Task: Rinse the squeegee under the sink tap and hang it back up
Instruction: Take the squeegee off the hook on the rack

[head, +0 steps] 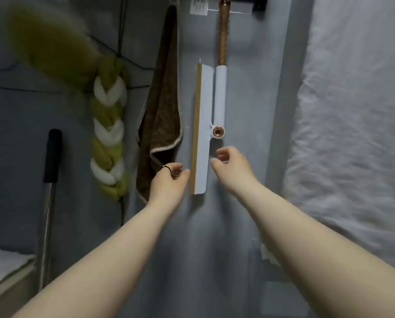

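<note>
Both hands, left (169, 177) and right (232, 167), flank the hanging squeegee (202, 129), fingers loosely curled

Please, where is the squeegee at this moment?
In the head view the squeegee hangs on the grey wall at centre, right of the brown towel, with the left hand and right hand flanking its lower end.

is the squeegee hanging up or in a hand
Hanging. The white squeegee with copper handle dangles against the grey wall; left hand and right hand flank it without gripping.
</note>
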